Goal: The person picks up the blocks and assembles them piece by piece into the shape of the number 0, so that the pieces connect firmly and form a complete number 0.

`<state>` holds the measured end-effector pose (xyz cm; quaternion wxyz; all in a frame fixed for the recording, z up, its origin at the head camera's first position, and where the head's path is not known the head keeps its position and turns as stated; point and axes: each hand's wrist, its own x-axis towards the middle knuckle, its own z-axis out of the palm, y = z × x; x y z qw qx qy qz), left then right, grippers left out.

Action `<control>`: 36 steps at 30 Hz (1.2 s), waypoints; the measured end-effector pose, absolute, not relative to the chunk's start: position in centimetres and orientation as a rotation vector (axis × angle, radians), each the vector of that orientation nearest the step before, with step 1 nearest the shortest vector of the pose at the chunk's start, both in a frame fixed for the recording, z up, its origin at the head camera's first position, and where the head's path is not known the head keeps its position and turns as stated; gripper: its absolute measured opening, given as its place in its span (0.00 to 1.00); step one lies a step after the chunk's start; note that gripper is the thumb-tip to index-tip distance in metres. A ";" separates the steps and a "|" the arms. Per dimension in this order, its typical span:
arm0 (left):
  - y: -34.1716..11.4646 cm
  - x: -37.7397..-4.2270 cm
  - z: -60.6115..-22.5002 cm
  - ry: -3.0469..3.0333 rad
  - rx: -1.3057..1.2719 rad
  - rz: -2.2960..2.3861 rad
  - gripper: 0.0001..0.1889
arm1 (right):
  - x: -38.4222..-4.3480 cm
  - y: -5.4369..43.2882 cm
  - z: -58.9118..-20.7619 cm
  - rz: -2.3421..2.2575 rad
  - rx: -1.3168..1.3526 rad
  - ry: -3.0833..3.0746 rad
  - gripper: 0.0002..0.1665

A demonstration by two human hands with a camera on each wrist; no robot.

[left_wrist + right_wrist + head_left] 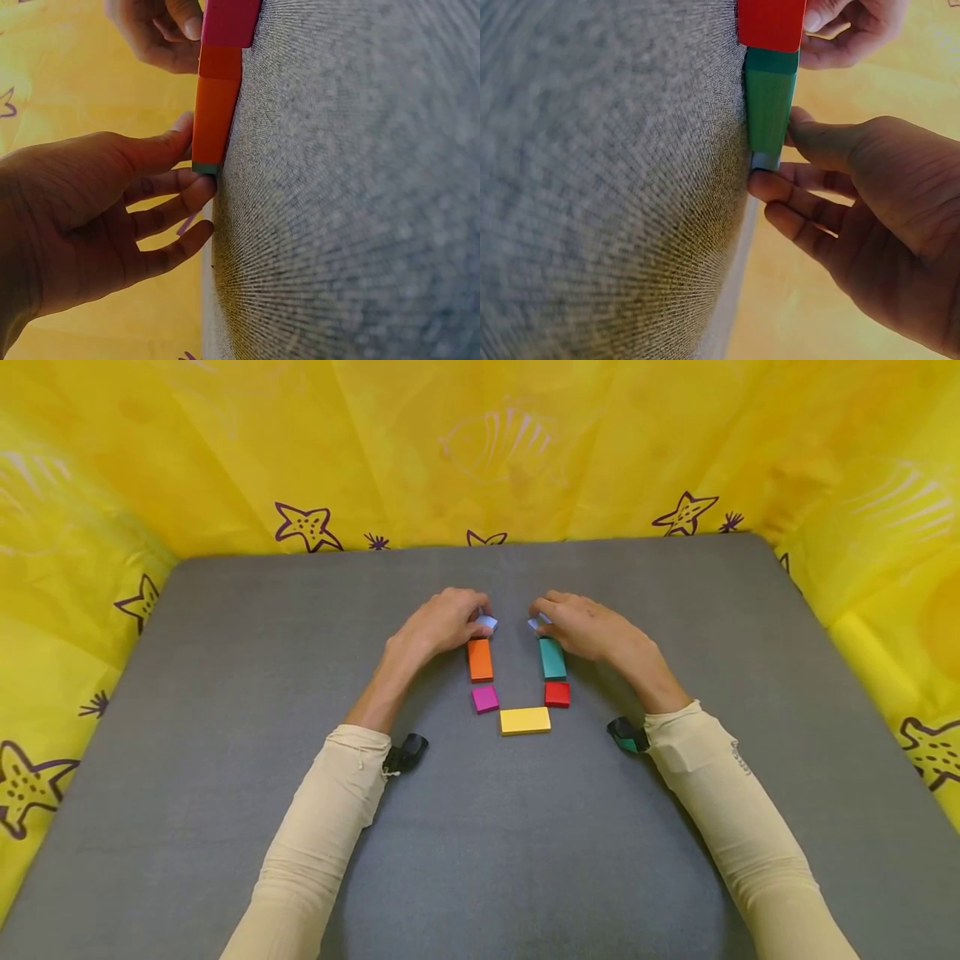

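My left hand (444, 620) pinches a light blue block (487, 622) between thumb and fingers, just beyond the far end of an orange block (481, 660). Opposite it, a second light blue block (534, 624) is pinched by my right hand (588, 625), at the far end of a teal block (552, 659). Fingers hide part of both light blue blocks in the head view. From the right wrist, the held light blue block (765, 160) shows as a small face at the end of the teal block (771, 105), low against the cloth.
Nearer the person lie a magenta block (485, 699) on the left, a red block (557, 694) on the right and a yellow block (525, 721) between them, forming a U. Grey cloth (480, 843) covers the table. A yellow patterned curtain (570, 460) surrounds its far sides.
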<state>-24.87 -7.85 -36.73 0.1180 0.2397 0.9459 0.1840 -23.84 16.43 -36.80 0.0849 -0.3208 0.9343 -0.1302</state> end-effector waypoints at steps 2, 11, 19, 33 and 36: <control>-7.9 -24.9 -36.8 2.765 0.705 0.533 0.17 | -23.8 16.4 -36.8 -0.390 -0.960 2.782 0.17; -8.1 -25.0 -36.9 2.763 0.721 0.537 0.17 | -24.0 16.4 -36.8 -0.404 -0.955 2.772 0.17; -8.2 -25.0 -36.9 2.748 0.711 0.527 0.18 | -24.2 17.2 -36.3 -0.455 -0.915 2.713 0.21; -7.9 -24.9 -36.9 2.730 0.648 0.557 0.19 | -21.3 22.5 -30.0 -0.038 -0.174 2.577 0.27; -7.9 -24.8 -36.7 2.731 0.629 0.558 0.18 | -21.2 23.0 -30.1 -0.077 -0.049 2.500 0.32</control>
